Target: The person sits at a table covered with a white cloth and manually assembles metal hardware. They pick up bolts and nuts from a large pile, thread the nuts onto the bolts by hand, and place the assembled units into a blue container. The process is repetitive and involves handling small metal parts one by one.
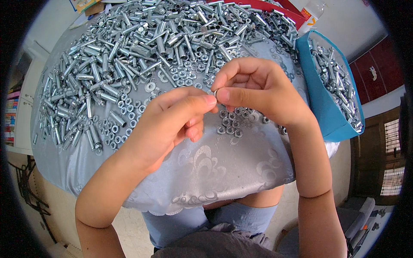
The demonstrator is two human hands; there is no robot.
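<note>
Over the middle of the table, my two hands meet at the fingertips. Thumb and forefinger of my right hand [269, 92] pinch a small, thin round metal piece [216, 92], seen nearly edge-on; it looks like a washer. My left hand [170, 114] is closed too, its thumb and forefinger pressed together against that same piece. Whether the left fingers hold anything else is hidden. Loose hex nuts [229, 122] lie on the cloth just below the right hand, and more nuts [127, 105] are scattered left of the left hand. Several flat washers [150, 87] lie beyond the left hand.
A big heap of metal sleeve anchor bolts [172, 32] covers the far and left parts of the table. The grey patterned tablecloth [215, 172] hangs over the near edge. At the right stands a blue box [320, 103] filled with bolts, with a plastic bottle [312, 15] behind it.
</note>
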